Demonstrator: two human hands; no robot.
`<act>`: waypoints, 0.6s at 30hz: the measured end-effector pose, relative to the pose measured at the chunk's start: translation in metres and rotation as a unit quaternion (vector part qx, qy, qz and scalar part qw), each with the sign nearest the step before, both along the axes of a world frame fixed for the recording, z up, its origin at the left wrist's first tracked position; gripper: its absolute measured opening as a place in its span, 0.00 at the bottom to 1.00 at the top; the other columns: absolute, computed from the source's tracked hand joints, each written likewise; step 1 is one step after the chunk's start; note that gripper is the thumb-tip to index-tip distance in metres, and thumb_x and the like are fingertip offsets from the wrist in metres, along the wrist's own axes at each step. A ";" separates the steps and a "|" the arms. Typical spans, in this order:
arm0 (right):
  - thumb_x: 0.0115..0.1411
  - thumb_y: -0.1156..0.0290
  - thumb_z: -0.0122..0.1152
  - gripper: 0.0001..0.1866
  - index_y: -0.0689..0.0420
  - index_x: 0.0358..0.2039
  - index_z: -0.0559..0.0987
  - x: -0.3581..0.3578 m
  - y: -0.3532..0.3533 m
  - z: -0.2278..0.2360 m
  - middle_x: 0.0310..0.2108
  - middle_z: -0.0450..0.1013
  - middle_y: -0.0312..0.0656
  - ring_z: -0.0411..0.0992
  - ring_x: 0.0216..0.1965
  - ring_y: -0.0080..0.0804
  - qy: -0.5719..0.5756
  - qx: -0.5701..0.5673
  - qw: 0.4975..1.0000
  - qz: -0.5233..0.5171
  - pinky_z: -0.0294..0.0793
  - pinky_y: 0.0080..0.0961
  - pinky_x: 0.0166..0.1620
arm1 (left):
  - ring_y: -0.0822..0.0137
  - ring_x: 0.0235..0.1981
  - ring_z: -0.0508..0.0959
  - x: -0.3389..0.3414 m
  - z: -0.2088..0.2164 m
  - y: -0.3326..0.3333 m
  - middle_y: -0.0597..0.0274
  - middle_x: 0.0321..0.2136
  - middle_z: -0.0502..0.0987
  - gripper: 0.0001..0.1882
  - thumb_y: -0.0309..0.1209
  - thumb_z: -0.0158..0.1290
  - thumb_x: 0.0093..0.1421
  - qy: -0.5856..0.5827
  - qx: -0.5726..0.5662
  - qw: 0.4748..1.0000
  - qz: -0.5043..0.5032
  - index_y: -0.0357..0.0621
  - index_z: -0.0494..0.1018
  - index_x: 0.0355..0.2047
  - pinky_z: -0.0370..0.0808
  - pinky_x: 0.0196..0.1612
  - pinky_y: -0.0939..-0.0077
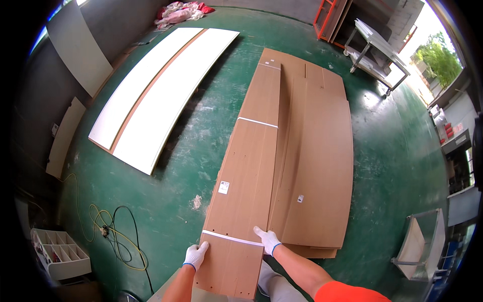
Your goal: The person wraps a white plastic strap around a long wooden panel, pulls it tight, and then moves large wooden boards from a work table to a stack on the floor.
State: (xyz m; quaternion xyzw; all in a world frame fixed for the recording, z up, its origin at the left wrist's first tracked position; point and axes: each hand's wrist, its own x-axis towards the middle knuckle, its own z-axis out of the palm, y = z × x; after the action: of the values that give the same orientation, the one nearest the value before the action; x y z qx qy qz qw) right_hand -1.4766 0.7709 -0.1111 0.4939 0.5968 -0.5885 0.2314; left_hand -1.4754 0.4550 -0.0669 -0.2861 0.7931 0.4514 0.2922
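So left hand (195, 255) and right hand (267, 240) seem half-curled round the strapped boards' (244, 166) opposite edges, lower centre, presumably for balance.

Crumpled pink-and-red cloth (178, 14) is lying at top left of centre, long white panels (171, 98) are stretching out below it, a wheeled cart (381, 43) is standing upper right, and lower left, cables (104, 231) are snaking near a white divided bin (70, 270)!

One fisheye view from the head faces down and forward: left hand (195, 255) and right hand (268, 240) near at lower centre, floor (201, 151) running to the far wall (274, 5) at top.
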 end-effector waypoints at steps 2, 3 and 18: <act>0.54 0.46 0.72 0.52 0.79 0.61 0.62 -0.022 0.007 -0.025 0.60 0.64 0.66 0.64 0.61 0.50 0.002 -0.015 1.000 0.025 0.65 0.43 0.61 | 0.70 0.25 0.72 -0.017 -0.036 0.005 0.57 0.21 0.75 0.30 0.53 0.61 0.57 0.012 -0.008 1.000 0.006 0.29 0.76 0.26 0.71 0.29 0.65; 0.55 0.47 0.73 0.53 0.78 0.63 0.59 -0.032 0.013 -0.037 0.63 0.61 0.66 0.61 0.64 0.50 0.001 -0.020 0.999 0.031 0.63 0.44 0.64 | 0.70 0.25 0.71 -0.028 -0.059 0.010 0.58 0.21 0.74 0.30 0.53 0.62 0.57 0.016 -0.009 1.000 0.004 0.29 0.76 0.26 0.71 0.29 0.66; 0.61 0.63 0.68 0.27 0.65 0.56 0.73 -0.033 -0.015 -0.200 0.46 0.76 0.44 0.70 0.38 0.27 0.043 -0.071 0.994 0.072 0.71 0.29 0.37 | 0.53 0.39 0.81 -0.096 -0.287 0.017 0.46 0.38 0.82 0.30 0.51 0.56 0.60 0.122 -0.089 0.985 -0.080 0.33 0.77 0.47 0.76 0.45 0.61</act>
State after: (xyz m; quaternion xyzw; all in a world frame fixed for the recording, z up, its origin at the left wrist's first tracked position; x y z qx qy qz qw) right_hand -1.5095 0.7564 -0.3108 0.4064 0.5966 -0.6320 0.2819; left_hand -1.5711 0.4722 -0.3535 -0.1893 0.8803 0.3854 0.2019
